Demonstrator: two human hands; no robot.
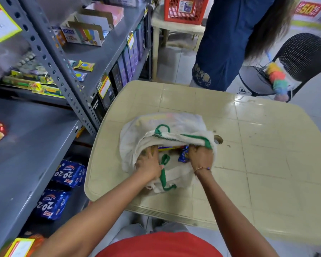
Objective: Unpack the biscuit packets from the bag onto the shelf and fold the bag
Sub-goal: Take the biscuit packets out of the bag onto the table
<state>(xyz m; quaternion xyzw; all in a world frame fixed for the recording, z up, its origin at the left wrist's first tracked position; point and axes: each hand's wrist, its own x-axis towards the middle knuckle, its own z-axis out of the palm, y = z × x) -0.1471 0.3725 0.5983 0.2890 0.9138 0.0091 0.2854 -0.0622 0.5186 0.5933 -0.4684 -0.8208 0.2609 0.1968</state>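
We see the white cloth bag (167, 125) with green handles lying on the cream desk (258, 145) | mouth open toward us, blue biscuit packets (183, 154) showing inside | left hand (148, 160) reaches into the mouth, fingers hidden, grip unclear | right hand (200, 156) fingers clenched on the bag's rim | blue packets (69, 173) on the grey shelf (26, 145) to our left

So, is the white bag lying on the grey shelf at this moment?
No, the white bag lies on the cream table, beside the grey shelf, with both hands at its open mouth.
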